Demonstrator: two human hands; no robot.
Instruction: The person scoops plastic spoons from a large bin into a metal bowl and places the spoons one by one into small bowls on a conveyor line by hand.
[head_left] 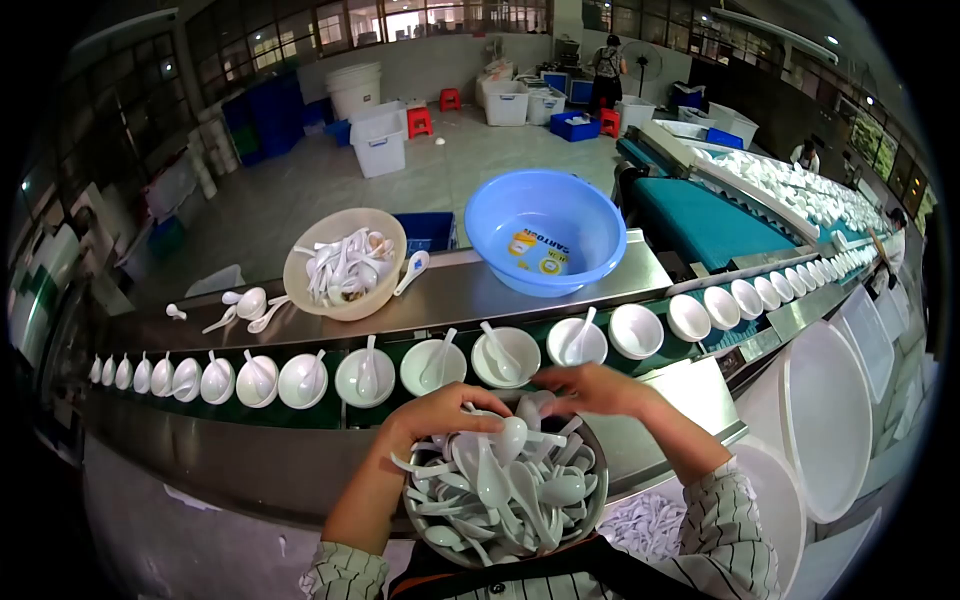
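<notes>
White soup spoons (490,475) fill a round metal basin (597,492) against my body. My left hand (440,412) reaches over the basin's left side, thumb and fingers closed on a spoon (511,438) at the top of the heap. My right hand (592,388) is at the far right of the basin, slightly blurred, its fingertips pinched at another white spoon (534,405). Just beyond both hands, a row of white bowls (505,356) stands on a green conveyor belt; many hold a spoon, while the bowl (636,331) farther right has none.
Behind the belt, a steel ledge (440,290) carries a cream basin (300,275) of spoons, a blue basin (545,215) and loose spoons (252,303). White tubs (790,430) stand at my right. Other people (607,72) are in the background.
</notes>
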